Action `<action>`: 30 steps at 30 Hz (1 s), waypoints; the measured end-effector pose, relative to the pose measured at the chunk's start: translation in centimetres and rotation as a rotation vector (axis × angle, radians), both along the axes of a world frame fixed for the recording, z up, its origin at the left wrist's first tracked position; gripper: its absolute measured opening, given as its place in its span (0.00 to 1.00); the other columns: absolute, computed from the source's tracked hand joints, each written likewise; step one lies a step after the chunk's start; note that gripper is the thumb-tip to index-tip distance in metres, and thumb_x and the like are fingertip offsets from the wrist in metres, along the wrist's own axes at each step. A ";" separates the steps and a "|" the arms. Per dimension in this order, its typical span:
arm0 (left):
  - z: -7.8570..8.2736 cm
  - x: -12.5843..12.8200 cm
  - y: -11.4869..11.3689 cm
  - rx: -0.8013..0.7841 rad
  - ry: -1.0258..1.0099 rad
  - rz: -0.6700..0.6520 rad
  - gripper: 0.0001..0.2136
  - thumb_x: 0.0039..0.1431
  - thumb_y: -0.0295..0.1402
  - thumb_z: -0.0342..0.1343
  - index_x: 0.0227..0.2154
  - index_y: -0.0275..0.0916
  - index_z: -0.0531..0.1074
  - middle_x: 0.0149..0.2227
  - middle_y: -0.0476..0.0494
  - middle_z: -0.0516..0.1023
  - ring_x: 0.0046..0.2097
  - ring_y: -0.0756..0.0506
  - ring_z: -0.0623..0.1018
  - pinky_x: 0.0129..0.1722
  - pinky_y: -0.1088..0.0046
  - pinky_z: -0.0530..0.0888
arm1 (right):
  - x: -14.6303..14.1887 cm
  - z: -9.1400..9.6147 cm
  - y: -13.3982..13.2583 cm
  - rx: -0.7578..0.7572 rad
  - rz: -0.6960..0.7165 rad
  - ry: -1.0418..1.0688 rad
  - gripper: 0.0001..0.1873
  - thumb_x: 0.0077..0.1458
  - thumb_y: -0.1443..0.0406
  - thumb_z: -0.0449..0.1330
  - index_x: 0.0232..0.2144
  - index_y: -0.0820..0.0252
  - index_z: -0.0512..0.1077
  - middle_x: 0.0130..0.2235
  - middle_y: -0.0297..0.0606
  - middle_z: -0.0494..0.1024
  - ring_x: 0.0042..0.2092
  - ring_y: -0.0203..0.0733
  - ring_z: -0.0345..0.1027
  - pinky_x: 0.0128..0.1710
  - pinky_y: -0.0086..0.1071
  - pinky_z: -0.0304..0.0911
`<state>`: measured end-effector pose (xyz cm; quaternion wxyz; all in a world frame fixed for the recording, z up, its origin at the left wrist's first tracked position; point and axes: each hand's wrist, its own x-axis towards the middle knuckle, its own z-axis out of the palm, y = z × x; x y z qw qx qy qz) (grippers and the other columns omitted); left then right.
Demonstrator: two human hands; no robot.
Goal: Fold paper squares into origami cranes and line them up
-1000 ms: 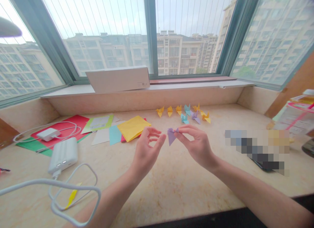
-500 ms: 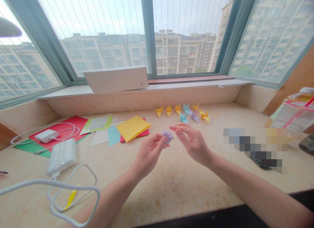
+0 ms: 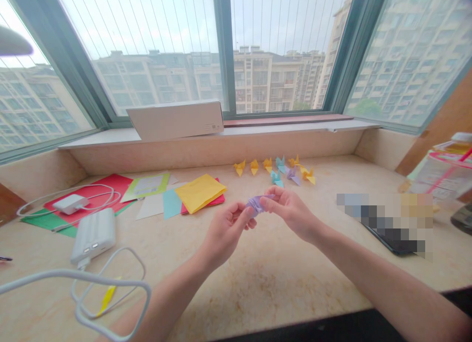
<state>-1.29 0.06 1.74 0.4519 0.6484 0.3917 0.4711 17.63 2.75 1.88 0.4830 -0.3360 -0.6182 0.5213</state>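
Observation:
A small purple folded paper piece (image 3: 257, 203) is held above the stone counter (image 3: 258, 273) between both hands. My left hand (image 3: 224, 230) pinches its left end with closed fingers. Closed on its right end are the fingertips of my right hand (image 3: 289, 209). Behind the hands, a row of several finished paper cranes (image 3: 276, 171) in yellow, blue and purple stands on the counter.
A stack of coloured paper sheets (image 3: 199, 192) lies left of centre, with red and green sheets (image 3: 92, 194) further left. A white power bank (image 3: 94, 234), a charger (image 3: 70, 203) and cables sit at the left. A white box (image 3: 177, 120) rests on the sill. A phone (image 3: 391, 236) and plastic bottle (image 3: 442, 172) are right.
The purple piece passed from my right hand to my left, and now both hands pinch it again. The hands have drawn together slightly.

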 end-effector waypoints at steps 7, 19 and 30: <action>0.2 0.1 -0.1 -0.026 -0.014 -0.044 0.15 0.62 0.44 0.58 0.28 0.36 0.73 0.25 0.47 0.78 0.27 0.49 0.74 0.30 0.73 0.70 | 0.4 0.0 0.6 -0.036 -0.074 0.154 0.16 0.52 0.54 0.69 0.30 0.60 0.73 0.26 0.31 0.73 0.27 0.33 0.61 0.29 0.31 0.58; -0.2 0.0 -0.2 -0.022 -0.039 -0.086 0.14 0.64 0.43 0.56 0.31 0.36 0.73 0.26 0.47 0.77 0.28 0.50 0.74 0.31 0.74 0.70 | 0.7 0.1 0.8 -0.103 -0.031 0.203 0.14 0.51 0.55 0.70 0.33 0.59 0.78 0.26 0.30 0.73 0.26 0.32 0.58 0.27 0.29 0.56; -0.8 0.2 0.2 0.029 -0.060 0.014 0.15 0.61 0.41 0.61 0.46 0.39 0.71 0.43 0.41 0.79 0.41 0.45 0.78 0.35 0.70 0.75 | 0.1 0.0 -0.1 -0.025 0.124 0.026 0.14 0.54 0.55 0.67 0.38 0.58 0.77 0.31 0.34 0.79 0.29 0.34 0.65 0.32 0.31 0.62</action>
